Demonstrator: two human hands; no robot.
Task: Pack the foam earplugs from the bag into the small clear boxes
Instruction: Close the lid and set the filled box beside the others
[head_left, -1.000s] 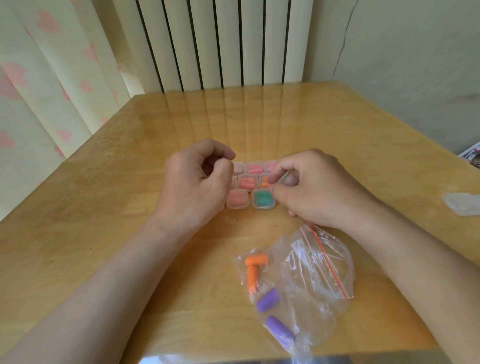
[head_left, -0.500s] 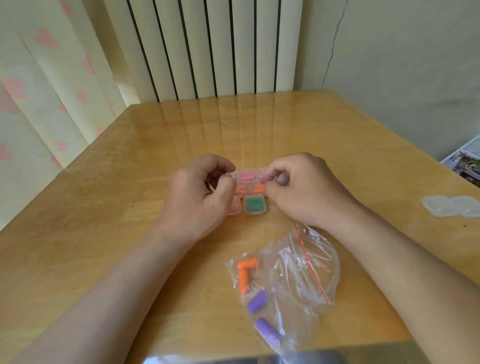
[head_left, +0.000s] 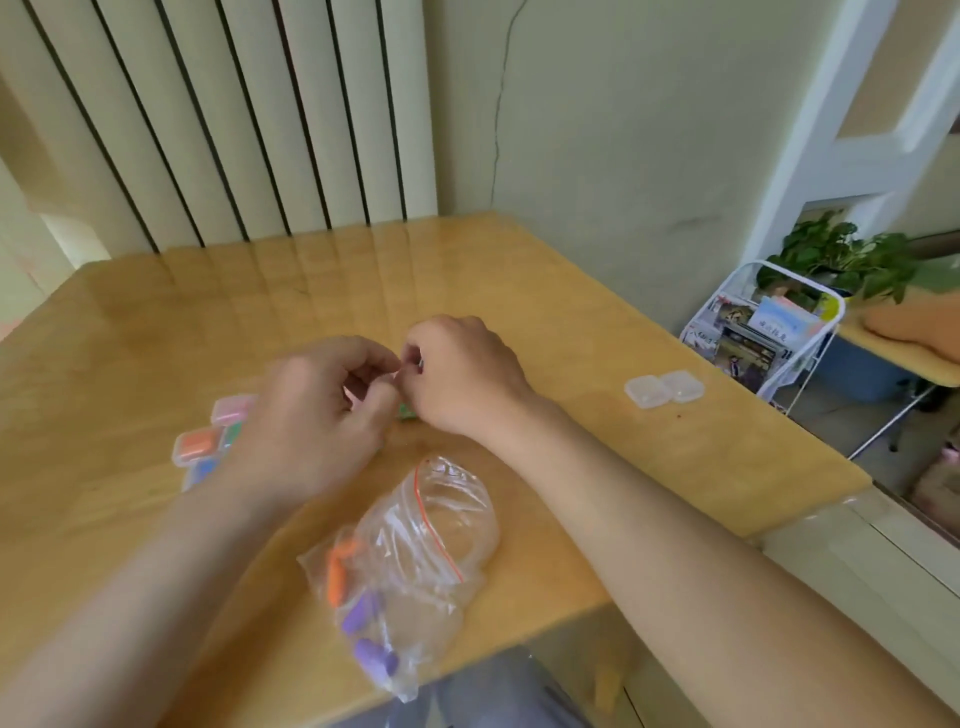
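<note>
My left hand (head_left: 311, 415) and right hand (head_left: 457, 379) meet at frame centre, fingers curled; whether they pinch anything, cannot tell. Last earplugs (head_left: 358, 613) lie in bag (head_left: 431, 525), lower centre. Risk: filled boxes (head_left: 200, 447) crowd my left wrist; careless sweep could scatter them across worktop (head_left: 571, 312).

Magazine rack (head_left: 756, 338) and leafy plant (head_left: 836, 254) stand beside the table (head_left: 519, 280).

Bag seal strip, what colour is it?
Red. The seal strip runs across the clear bag, and shows best in the head view.
</note>
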